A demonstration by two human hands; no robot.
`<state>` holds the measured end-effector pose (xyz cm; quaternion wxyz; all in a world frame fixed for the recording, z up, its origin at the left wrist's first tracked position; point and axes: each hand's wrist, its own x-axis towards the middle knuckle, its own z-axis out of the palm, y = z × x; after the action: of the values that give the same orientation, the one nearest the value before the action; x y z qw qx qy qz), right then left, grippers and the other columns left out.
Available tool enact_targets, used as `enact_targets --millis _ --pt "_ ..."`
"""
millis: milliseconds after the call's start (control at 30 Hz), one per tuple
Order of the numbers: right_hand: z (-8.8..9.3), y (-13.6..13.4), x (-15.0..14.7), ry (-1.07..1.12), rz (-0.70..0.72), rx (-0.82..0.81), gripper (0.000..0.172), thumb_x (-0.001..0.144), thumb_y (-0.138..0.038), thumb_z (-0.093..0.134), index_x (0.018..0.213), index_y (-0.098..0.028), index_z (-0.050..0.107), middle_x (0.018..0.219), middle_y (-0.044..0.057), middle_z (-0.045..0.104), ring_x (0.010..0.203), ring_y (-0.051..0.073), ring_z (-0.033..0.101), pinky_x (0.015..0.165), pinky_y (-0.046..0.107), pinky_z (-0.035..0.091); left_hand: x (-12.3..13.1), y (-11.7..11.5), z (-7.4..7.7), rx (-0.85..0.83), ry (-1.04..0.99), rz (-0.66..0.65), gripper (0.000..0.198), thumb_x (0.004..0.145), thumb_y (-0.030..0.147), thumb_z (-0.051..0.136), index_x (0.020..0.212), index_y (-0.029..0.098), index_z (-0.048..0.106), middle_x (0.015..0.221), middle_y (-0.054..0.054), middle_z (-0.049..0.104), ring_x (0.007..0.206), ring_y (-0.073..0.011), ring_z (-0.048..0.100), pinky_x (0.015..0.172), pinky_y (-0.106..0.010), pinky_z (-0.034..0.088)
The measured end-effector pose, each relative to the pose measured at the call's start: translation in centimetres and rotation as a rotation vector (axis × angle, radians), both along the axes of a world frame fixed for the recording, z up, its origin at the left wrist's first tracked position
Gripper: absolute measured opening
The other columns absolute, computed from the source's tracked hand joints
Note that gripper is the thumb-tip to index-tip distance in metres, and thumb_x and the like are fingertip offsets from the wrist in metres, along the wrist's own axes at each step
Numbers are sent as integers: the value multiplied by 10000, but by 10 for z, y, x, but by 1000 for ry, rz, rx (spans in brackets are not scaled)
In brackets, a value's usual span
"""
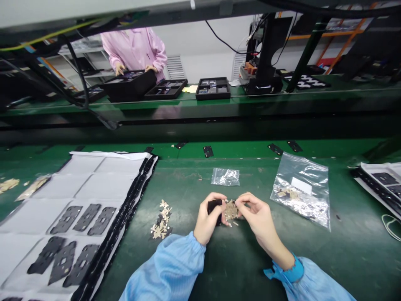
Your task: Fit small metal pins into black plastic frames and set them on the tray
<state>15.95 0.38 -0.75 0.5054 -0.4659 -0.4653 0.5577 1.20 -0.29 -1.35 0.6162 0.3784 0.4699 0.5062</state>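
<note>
My left hand point(206, 221) grips a small black piece point(214, 205) between its fingers. My right hand point(255, 213) pinches a cluster of small beige flat parts point(231, 210), held close to the black piece above the green mat point(188, 267). Left of my hands lies a loose pile of similar beige parts point(162, 220). Farther left is a white sheet point(75, 184) carrying black cut-out foam pieces point(65, 219). A clear zip bag point(302, 190) with beige parts inside lies to the right of my hands.
A small clear bag point(225, 177) and several black pieces lie on the mat beyond my hands. Another sheet stack point(382, 184) sits at the right edge. Across the far bench, a person in a pink coat point(134, 50) handles black trays point(213, 88).
</note>
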Motion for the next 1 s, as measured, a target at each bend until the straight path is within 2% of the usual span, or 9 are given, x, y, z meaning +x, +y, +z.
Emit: enact_targets --millis 67,133,200,267,367,433,567,733,1000 --pt "3 -1 -1 25 -17 -11 157 724 -320 707 681 -183 645 742 9 542 588 114 495 526 231 447 -3 3 0 -63 -116 118 110 665 142 534 766 179 510 658 55 552 397 -66 502 466 -236 473" --pt "6 -3 -2 51 7 -53 153 729 -321 706 688 -182 658 723 7 552 588 115 500 555 238 449 -8 8 -1 -106 -119 213 91 622 127 514 688 172 471 598 59 554 422 -84 538 488 -236 482" --pt "9 -5 -2 89 73 -118 165 750 -348 685 733 -183 689 741 18 580 626 130 527 596 251 466 -13 13 0 -117 -42 252 74 628 146 537 700 154 525 578 32 595 504 -120 602 530 -238 493" --pt "12 -7 -2 119 148 -180 207 776 -380 651 816 -189 721 848 45 618 703 151 563 657 269 490 -17 17 1 -97 37 269 150 651 179 589 791 127 601 662 -23 669 629 -152 654 589 -240 507" --pt "12 -9 -2 122 233 -227 256 797 -407 620 893 -201 739 1025 72 613 819 177 594 729 291 512 -20 19 2 -46 75 250 280 690 246 655 935 113 631 852 -91 716 781 -178 679 681 -254 524" --pt "11 -8 -2 101 258 -231 260 799 -414 617 893 -208 745 1083 78 603 891 195 600 762 301 516 -19 17 2 -22 71 214 331 714 285 668 997 120 623 929 -109 715 814 -186 683 717 -268 530" --pt "10 -5 -2 79 243 -238 271 780 -439 633 879 -216 751 1164 92 602 982 234 599 818 344 515 -17 14 1 -5 120 182 347 721 307 680 1016 132 626 946 -110 717 803 -194 692 721 -274 539" --pt "10 -3 -1 79 215 -264 292 767 -439 647 916 -208 744 1132 103 640 983 259 612 834 389 517 -15 12 3 31 168 157 324 735 295 668 1012 132 626 941 -104 718 840 -204 688 754 -282 538" --pt "6 -2 -1 33 210 -248 278 771 -423 645 906 -202 747 1111 99 646 896 219 626 744 321 534 -13 11 3 78 181 134 302 760 287 641 1011 121 611 967 -113 709 877 -217 680 796 -306 536"
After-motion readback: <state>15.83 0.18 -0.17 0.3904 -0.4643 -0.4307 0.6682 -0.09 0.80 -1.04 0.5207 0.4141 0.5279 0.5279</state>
